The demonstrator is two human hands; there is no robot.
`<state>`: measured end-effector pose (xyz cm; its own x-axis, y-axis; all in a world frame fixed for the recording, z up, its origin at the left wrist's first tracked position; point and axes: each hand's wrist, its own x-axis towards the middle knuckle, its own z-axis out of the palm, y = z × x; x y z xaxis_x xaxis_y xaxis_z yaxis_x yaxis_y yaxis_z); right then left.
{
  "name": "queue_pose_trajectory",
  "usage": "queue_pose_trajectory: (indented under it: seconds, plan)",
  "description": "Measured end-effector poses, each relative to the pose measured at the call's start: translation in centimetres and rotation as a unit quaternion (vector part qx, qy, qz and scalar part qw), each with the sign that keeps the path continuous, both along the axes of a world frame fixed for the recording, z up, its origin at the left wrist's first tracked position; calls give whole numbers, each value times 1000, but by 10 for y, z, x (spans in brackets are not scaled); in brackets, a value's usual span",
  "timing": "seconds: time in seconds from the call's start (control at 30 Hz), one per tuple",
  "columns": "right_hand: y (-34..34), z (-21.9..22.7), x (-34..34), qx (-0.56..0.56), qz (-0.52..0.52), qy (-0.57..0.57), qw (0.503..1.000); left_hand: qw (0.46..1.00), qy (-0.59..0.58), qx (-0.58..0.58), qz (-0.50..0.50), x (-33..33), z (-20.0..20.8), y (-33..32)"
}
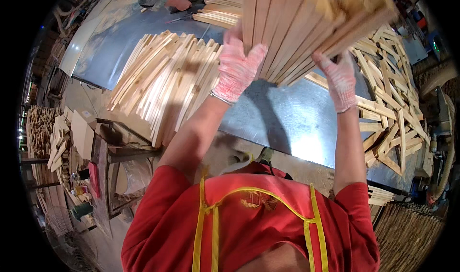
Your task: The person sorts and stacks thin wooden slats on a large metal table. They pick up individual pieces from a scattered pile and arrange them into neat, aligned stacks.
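A fanned bundle of wooden strips (282,30) is held up above the metal table (258,109), its upper right part smeared by motion. My left hand (238,66), in a pinkish-white knit glove, grips the bundle's left side, thumb on the near face. On the right side, my right hand (339,78), gloved the same way, has its thumb against the lower edge of the strips; its other fingers are partly hidden behind them. Left of my left hand, a spread layer of similar strips (167,75) lies on the table and overhangs its near edge.
A tangled heap of wooden pieces (390,104) covers the table's right end. Across the table, another person's hand (178,4) rests near more strips (218,11). A wooden stand (115,152) is at the left, with a fan (69,238) below. Stacked strips (407,238) stand lower right.
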<state>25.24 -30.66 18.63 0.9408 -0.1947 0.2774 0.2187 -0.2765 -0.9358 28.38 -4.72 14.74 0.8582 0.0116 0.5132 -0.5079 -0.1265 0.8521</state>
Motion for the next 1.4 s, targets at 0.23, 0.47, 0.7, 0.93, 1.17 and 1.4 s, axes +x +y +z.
queue_pose_trajectory:
  seconds: [0.23, 0.47, 0.7, 0.93, 1.17, 1.4]
  plan:
    - [56, -153, -113, -340, 33, 57, 938, 895, 26, 445, 8, -53, -203, 94]
    - [77, -265, -123, -548, 74, 225, 802, 602, 51, 790, -99, -57, -138, 112]
    - [50, -245, -135, -231, 79, 334, 911, 791, 40, 605, -76, -150, -136, 150]
    - [94, -257, -146, -92, 117, 346, 927, 788, 590, -12, -176, -272, -230, 127]
    - [107, -206, -142, -115, 113, 400, 902, 685, 621, -381, -8, -238, -277, 61]
    - [87, -238, -125, -4, 64, 284, 957, 692, 666, -277, -27, -232, -177, 93]
